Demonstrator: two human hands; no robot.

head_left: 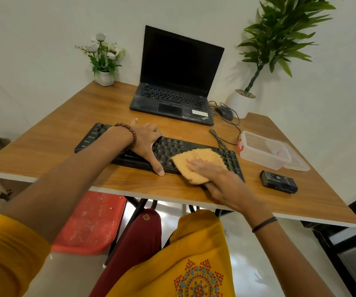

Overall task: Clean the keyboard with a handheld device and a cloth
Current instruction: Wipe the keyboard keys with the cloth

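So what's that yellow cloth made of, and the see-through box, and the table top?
The cloth looks like soft woven or terry fabric: matte, nubbly, folded and floppy. The box looks like clear plastic: you can see through its slightly shiny walls, and it has a red clip. The table top shows shiny wood grain with a white edge, so it's probably laminate, not solid wood.

free: bare table [50,138] at 9–10 o'clock of keyboard [172,146], narrow strip at 6 | blocked: laptop [172,82] at 12, mouse [225,112] and cable [217,138] at 1, plastic box [265,150] at 3, black device [278,182] at 4 — all near
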